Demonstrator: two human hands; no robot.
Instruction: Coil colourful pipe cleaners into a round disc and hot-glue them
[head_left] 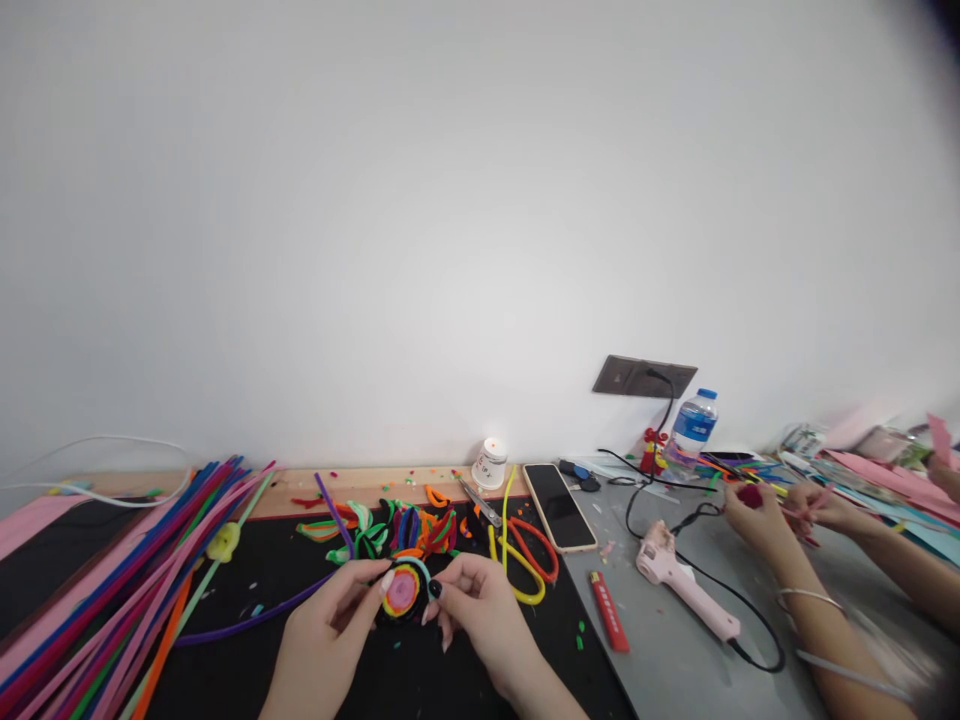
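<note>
A round coiled disc point(403, 590) with a pink centre and yellow, orange and red rings is held between my two hands, low in the middle of the head view. My left hand point(337, 610) pinches its left edge between thumb and fingers. At the disc's right side, my right hand point(469, 605) is closed on a light blue strip point(417, 567) that curves around the disc's upper right edge. Just behind the disc lie looped pieces point(405, 528) in green, orange and blue. A purple stem point(259, 622) runs leftward from near my left hand.
Colourful stems point(150, 600) lie at left. Right of my hands are scissors point(481, 502), yellow and orange loops, a phone point(560, 508), a white cup point(490, 464), a red lighter point(608, 612), a pink glue gun point(686, 585) and a bottle point(691, 435). Another person's hands point(780, 520) work at far right.
</note>
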